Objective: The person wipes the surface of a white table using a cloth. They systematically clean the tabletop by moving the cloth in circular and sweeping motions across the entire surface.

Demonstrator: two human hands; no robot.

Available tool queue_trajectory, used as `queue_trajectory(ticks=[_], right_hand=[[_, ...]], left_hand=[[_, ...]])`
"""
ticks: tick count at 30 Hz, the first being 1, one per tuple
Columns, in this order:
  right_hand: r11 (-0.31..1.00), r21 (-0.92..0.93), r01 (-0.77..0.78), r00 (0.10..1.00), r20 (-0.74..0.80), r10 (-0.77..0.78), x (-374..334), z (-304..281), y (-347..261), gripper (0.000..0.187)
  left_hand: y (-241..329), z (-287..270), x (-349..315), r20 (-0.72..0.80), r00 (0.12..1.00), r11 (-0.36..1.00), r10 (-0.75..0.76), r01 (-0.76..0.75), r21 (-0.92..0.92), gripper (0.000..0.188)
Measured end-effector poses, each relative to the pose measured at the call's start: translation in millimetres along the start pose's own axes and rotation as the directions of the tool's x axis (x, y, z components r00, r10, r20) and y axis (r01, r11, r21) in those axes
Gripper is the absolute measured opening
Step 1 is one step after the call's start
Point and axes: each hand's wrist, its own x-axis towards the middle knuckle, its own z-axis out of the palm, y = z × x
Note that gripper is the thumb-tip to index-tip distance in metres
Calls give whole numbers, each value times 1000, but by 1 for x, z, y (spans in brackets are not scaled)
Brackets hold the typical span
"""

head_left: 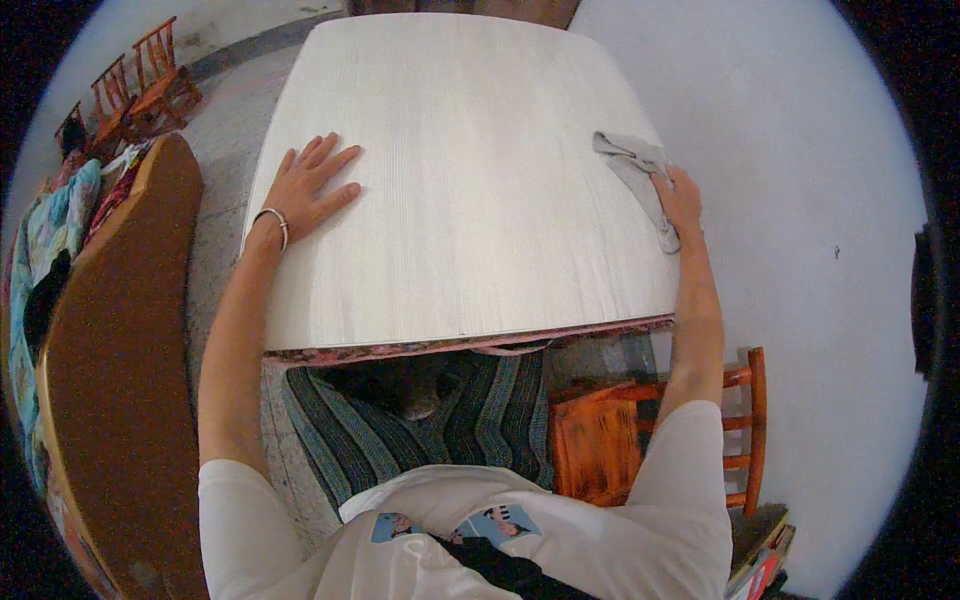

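A pale, wood-grained tabletop (470, 190) stretches out in front of me. Near its left edge my left hand (308, 188) rests flat, fingers spread, with nothing in it; a light bracelet (278, 226) circles that wrist. At the right edge, my right hand (680, 205) is closed on a grey cloth (632, 160). The cloth lies partly crumpled on the table, one end reaching away from the hand and another hanging down beside the wrist. Some of the right fingers are hidden by the hand itself.
A white wall (790, 200) runs close along the table's right side. A wooden chair (600, 440) stands below the near right corner. Striped fabric (510, 420) lies under the near edge. To the left are a brown bed end (120, 380) with bedding and small wooden chairs (160, 85).
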Motion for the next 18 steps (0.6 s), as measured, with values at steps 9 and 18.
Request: queue_trajectory(ticks=[9,18], right_hand=[[925,-32,379,917,-120,-381,-69,-1,-70,43],[884,148,442,891,40,-452,-134,-30,-108,40]], left_hand=[[1,4,2,12,999,998,-39,38,59,59],[-2,0,-7,25,998,998,-61,60,36,58]])
